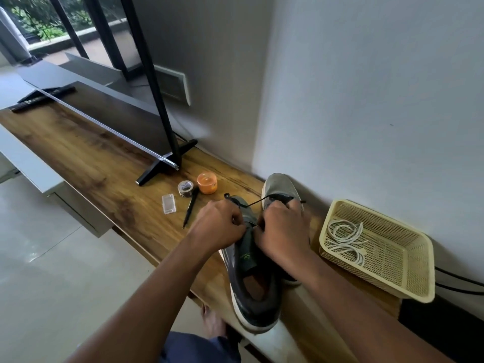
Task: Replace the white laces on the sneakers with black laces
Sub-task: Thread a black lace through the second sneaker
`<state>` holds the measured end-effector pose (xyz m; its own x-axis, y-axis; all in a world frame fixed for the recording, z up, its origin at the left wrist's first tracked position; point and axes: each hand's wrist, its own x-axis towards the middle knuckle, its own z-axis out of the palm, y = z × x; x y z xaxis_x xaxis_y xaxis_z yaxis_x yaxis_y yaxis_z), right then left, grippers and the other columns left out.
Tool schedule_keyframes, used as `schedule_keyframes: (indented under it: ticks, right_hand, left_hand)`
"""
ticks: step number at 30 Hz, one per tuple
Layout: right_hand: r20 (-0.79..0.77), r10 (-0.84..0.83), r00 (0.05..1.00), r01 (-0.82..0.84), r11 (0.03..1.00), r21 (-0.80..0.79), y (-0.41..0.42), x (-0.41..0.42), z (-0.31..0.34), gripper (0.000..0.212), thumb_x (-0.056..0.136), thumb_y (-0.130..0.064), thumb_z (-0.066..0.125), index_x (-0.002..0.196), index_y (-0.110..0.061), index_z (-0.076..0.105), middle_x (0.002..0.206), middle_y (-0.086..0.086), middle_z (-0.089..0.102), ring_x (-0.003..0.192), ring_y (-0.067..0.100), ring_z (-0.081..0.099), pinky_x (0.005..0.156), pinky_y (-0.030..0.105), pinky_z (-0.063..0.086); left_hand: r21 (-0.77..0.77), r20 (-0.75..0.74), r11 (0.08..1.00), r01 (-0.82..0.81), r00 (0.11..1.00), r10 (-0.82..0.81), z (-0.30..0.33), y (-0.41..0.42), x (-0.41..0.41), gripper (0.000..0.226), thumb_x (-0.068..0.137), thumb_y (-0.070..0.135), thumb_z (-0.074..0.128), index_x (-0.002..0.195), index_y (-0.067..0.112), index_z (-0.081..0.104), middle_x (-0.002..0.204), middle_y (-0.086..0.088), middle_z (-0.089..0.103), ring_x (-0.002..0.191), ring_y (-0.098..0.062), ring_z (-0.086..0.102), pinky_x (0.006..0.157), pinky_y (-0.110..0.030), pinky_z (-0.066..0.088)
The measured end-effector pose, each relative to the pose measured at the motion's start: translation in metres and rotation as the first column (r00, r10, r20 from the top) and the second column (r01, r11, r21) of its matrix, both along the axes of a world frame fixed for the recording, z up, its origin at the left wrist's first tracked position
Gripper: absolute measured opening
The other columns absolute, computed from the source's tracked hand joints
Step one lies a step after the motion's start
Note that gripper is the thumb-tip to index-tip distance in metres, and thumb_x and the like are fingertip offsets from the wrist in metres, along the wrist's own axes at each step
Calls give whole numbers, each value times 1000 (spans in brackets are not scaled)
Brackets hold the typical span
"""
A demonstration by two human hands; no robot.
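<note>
Head view: 2 grey sneakers sit side by side on the wooden worktop (110, 174), toes pointing toward the wall. The near sneaker (248, 279) lies at 6 o'clock from the hands, its heel overhanging the worktop edge; the far sneaker (279, 188) has its toe at 12 o'clock from the right hand.

The left hand (220, 226) and the right hand (284, 229) are both curled tight over the eyelet area of the near sneaker, each seemingly pinching a bit of the black lace (255, 203). The fingertips are hidden, so the exact hold cannot be told. A strand of that lace runs up from between the hands toward 1 o'clock, across the far sneaker.

At 3 o'clock from the hands, a yellow perforated basket (408, 281) holds coiled white laces (345, 238), so the removal of the white laces looks finished. No white lace shows on either sneaker.

Judging by this, the task is well into its second half: black lacing is under way on the near sneaker, with its upper eyelets and tongue not yet laced. How much of the far sneaker is laced cannot be seen behind the right hand.

At 10 o'clock lie a pen (190, 209), a tape roll (185, 188), an orange jar (207, 183) and a clear plastic case (169, 204).
</note>
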<state>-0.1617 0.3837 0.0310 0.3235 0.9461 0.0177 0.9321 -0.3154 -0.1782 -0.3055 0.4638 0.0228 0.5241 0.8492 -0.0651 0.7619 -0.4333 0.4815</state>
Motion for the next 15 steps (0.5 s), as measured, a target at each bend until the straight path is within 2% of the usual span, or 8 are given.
schedule_keyframes:
  ticks: [2,4,6,9,11,13,15]
  right_hand:
    - [129,80,988,-84,996,23,-7,-17,4,14,84,-31,68,94,-22,73,118,-1,62,121,31,44,96,49,32]
    - [102,172,980,-174,985,7,-13,-30,6,12,86,-28,66,96,-21,70,115,1,64,120,28,49,102,47,32]
    - [64,218,974,-219,976,16,-19,-38,7,12,90,-24,62,100,-20,68,111,3,66,116,26,55,111,44,31]
    - [82,281,956,-285,957,49,-27,-48,4,23,91,-18,59,111,-15,68,119,8,63,118,27,54,111,40,33]
    - [-43,316,948,-314,948,59,-32,-57,-2,40,88,-13,66,128,-9,61,131,11,55,122,28,52,106,37,40]
    - [-270,274,923,-257,962,95,-33,-59,-8,55,87,-7,68,139,-7,49,137,11,49,121,28,54,96,30,45]
    - [-441,185,878,-154,982,106,-28,-54,-13,42,88,-7,63,129,-9,50,123,8,56,113,30,59,83,26,42]
  left_hand:
    - [-19,-62,1000,1,998,-2,0,1,-3,5,87,30,77,83,27,77,88,11,71,83,-10,67,66,-23,51]
    - [-31,-96,999,-14,995,11,0,3,-8,5,87,33,76,83,30,77,91,8,72,85,-12,67,71,-28,54]
    - [-29,-103,999,-22,995,19,0,5,-13,5,88,34,76,84,31,77,91,9,72,82,-11,65,68,-26,50]
    - [-17,-107,999,-33,994,31,3,5,-17,8,89,36,75,85,30,78,87,11,69,79,-11,64,64,-25,44]
    - [-10,-126,999,-35,991,33,5,5,-18,9,90,32,74,83,28,78,88,6,72,80,-14,67,66,-26,47]
    - [-14,-144,999,-33,989,30,5,4,-18,13,91,29,73,79,26,76,89,2,73,81,-16,68,67,-27,48]
    - [-20,-156,999,-37,987,33,6,4,-19,12,91,26,73,79,27,74,92,1,73,84,-18,68,68,-27,48]
